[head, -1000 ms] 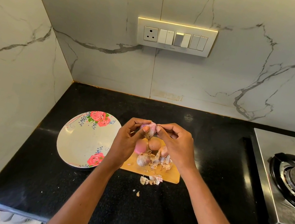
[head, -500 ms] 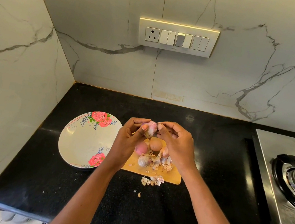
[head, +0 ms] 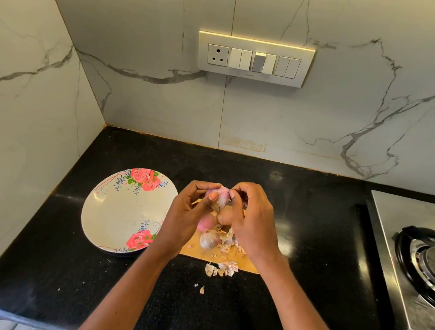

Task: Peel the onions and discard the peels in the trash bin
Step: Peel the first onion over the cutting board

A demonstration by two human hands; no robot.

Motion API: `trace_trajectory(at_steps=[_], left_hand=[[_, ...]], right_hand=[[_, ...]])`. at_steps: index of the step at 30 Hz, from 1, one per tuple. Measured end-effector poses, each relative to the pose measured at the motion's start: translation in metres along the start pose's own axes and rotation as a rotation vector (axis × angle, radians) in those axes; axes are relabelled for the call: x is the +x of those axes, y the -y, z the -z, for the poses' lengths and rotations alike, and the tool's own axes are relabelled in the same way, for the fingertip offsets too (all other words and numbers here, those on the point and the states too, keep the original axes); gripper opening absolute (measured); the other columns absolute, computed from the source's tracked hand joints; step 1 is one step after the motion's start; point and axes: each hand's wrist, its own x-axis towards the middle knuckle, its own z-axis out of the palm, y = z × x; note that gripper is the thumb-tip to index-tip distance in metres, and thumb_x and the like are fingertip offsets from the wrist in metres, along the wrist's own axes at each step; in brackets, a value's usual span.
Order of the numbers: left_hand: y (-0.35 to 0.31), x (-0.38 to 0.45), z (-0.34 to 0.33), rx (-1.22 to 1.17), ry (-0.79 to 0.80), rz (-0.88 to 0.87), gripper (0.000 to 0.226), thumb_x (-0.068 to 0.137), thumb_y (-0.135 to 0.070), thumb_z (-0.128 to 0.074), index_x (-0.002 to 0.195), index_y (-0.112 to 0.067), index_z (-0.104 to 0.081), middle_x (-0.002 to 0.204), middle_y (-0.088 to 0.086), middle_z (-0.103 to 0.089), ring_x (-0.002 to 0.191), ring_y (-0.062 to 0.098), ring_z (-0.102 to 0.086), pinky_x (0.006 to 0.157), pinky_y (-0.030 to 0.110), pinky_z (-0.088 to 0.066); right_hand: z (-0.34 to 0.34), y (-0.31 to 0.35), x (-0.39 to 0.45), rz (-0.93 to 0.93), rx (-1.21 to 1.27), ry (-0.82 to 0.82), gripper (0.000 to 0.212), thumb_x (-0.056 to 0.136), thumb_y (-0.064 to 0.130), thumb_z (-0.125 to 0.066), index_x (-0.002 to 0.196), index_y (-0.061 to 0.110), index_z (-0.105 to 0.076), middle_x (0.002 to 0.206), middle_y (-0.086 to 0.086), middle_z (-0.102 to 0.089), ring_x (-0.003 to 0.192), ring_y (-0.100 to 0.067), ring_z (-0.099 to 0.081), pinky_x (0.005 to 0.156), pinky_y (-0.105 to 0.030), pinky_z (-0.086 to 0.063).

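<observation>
Two hands hide much of the wood board (head: 246,267), so only its near edge & a bit at 12 o'clock show. Stove (head: 431,266) at 3 o'clock is cut off by the pic edge. Can't tell if a bin is near.

Rose plate (head: 124,209) sits at 9 o'clock of the board, just beside it, on the black counter (head: 318,211). Wall switch panel (head: 253,59) at 12 o'clock.

Left hand (head: 186,217) holds a small pink onion (head: 220,199) up over the board; right hand (head: 252,223) pinches its skin w/ fingertips. Under them lie 3 more onions: a pink one (head: 206,222), a tan one (head: 226,216), a purple-white one (head: 208,240). Dry peels (head: 223,267) lie on the board & spill off at 6 o'clock.
</observation>
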Motion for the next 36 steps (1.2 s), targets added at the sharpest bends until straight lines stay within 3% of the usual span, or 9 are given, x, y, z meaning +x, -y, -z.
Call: trace_trajectory(at_steps=[4,8,11,15,23,27,32,36], left_hand=[[-0.006,0.001,-0.004,-0.065,0.009,0.01,0.035,0.097,-0.034,-0.058,0.128,-0.018,-0.062,0.123,-0.002,-0.069,0.117,0.019,-0.065,0.092,0.035,-0.056],[-0.01,0.003,0.0,-0.11,-0.009,0.014,0.034,0.095,-0.031,-0.059,0.126,-0.017,-0.061,0.121,-0.004,-0.07,0.116,0.019,-0.067,0.091,0.029,-0.057],[-0.012,0.006,0.002,-0.103,-0.029,0.009,0.034,0.095,-0.032,-0.059,0.126,-0.018,-0.062,0.122,0.0,-0.07,0.117,0.02,-0.067,0.095,0.033,-0.057],[-0.012,0.008,0.001,-0.049,-0.03,-0.009,0.031,0.096,-0.031,-0.059,0.125,-0.019,-0.062,0.122,0.0,-0.07,0.116,0.02,-0.068,0.097,0.038,-0.057],[-0.006,0.012,0.007,0.049,0.003,-0.027,0.024,0.102,-0.019,-0.058,0.126,-0.018,-0.062,0.123,-0.001,-0.069,0.116,0.018,-0.066,0.1,0.045,-0.056],[-0.007,0.009,0.007,0.041,0.042,-0.026,0.023,0.104,-0.018,-0.055,0.126,-0.017,-0.062,0.124,0.0,-0.068,0.117,0.021,-0.065,0.101,0.047,-0.056],[-0.014,0.003,0.006,-0.076,0.058,-0.005,0.029,0.1,-0.029,-0.053,0.128,-0.022,-0.06,0.127,-0.002,-0.066,0.12,0.023,-0.064,0.099,0.039,-0.056],[-0.017,0.005,0.006,-0.164,0.015,0.03,0.036,0.099,-0.034,-0.051,0.131,-0.02,-0.058,0.13,0.0,-0.064,0.122,0.022,-0.063,0.097,0.034,-0.056]], right_hand=[[0.003,-0.01,0.01,-0.094,-0.018,-0.028,0.006,0.104,0.012,-0.05,0.106,0.011,-0.056,0.101,0.0,-0.054,0.087,-0.012,-0.053,0.073,-0.012,-0.042],[0.012,-0.014,0.017,-0.171,0.104,0.02,0.013,0.103,0.019,-0.057,0.113,0.019,-0.065,0.101,0.007,-0.066,0.086,-0.007,-0.066,0.077,-0.022,-0.058],[0.015,-0.001,0.016,-0.168,0.296,0.069,0.019,0.098,0.023,-0.066,0.116,0.019,-0.072,0.105,0.008,-0.073,0.094,-0.003,-0.071,0.081,-0.024,-0.061],[0.014,0.006,0.014,-0.147,0.306,0.024,0.021,0.092,0.021,-0.074,0.113,0.019,-0.074,0.103,0.011,-0.074,0.097,-0.001,-0.07,0.084,-0.024,-0.06],[0.016,0.009,0.016,-0.086,0.197,0.03,0.04,0.09,0.017,-0.076,0.121,0.017,-0.052,0.094,0.013,-0.07,0.087,0.012,-0.066,0.077,-0.008,-0.053],[0.017,0.004,0.02,-0.065,0.111,0.031,0.038,0.089,0.015,-0.077,0.114,0.018,-0.048,0.089,0.014,-0.064,0.082,0.008,-0.065,0.073,-0.007,-0.051],[0.022,-0.013,0.027,-0.18,0.101,0.033,0.016,0.095,0.011,-0.069,0.107,0.02,-0.063,0.094,0.009,-0.067,0.086,0.004,-0.065,0.076,-0.011,-0.053],[0.021,-0.007,0.023,-0.244,0.229,0.077,0.019,0.103,0.012,-0.055,0.117,0.019,-0.066,0.095,0.008,-0.071,0.083,-0.002,-0.071,0.077,-0.018,-0.059]])
